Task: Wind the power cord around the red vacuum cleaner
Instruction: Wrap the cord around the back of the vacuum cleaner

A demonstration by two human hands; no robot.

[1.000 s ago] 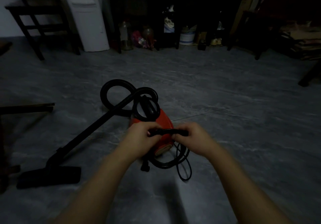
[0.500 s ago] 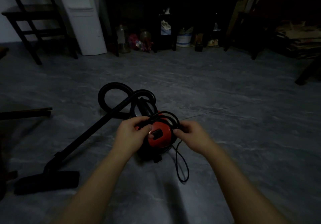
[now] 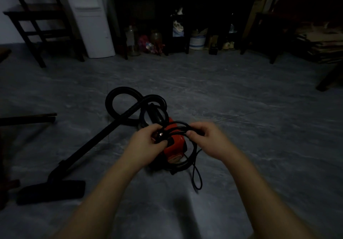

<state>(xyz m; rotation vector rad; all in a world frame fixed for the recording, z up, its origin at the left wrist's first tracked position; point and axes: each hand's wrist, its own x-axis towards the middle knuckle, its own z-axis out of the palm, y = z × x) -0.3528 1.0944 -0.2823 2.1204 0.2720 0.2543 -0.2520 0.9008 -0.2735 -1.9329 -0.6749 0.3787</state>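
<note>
The small red vacuum cleaner [image 3: 176,146] lies on the grey floor in the middle of the view. Its black power cord [image 3: 193,157] runs in loops over the top and round the near end of the body, and one slack loop trails on the floor to the right. My left hand [image 3: 146,142] pinches the cord at the vacuum's left side. At the top right of the body my right hand [image 3: 207,138] grips the same loops. A black hose [image 3: 122,97] curls behind the vacuum.
A black wand and floor nozzle [image 3: 52,192] stretch out to the left. A dark wooden chair [image 3: 37,20] and a white appliance [image 3: 92,20] stand at the back left. Dark furniture with jars and clutter [image 3: 196,40] lines the back wall. Stacked cardboard [image 3: 319,42] sits at the right.
A second ago both hands held a short straight bunch of cord over the vacuum. The cord now arches in loops across the red body, and the hands have spread apart to its sides.
</note>
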